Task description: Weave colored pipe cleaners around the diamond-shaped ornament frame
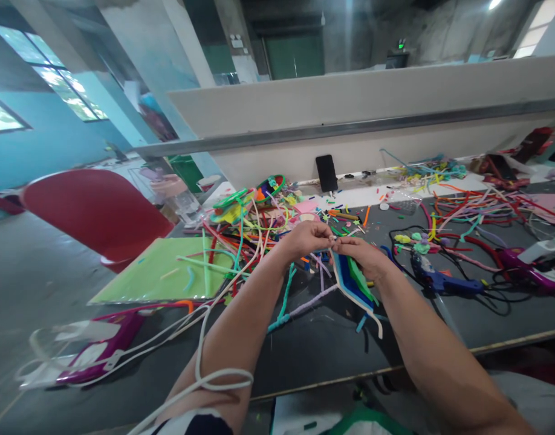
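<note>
Over the table my left hand (310,237) and my right hand (363,254) meet, fingertips pinched together at the top end of a pipe-cleaner piece (350,283). White, blue and green strips lie side by side in it, and its white strip trails to a loose end at the lower right. The tiny part between the fingertips is too small to make out. A lilac and teal pipe-cleaner strand (305,307) lies on the table just left of the piece. Behind my hands are a heap of coloured pipe cleaners (232,235) and small scraps.
A blue hot glue gun (450,281) with black cable lies to the right. A phone (326,173) leans against the white partition (277,163). Purple power banks (100,350) with white cables sit at both sides; one cable crosses my left forearm. A green sheet (155,272) and red chair (96,211) are left.
</note>
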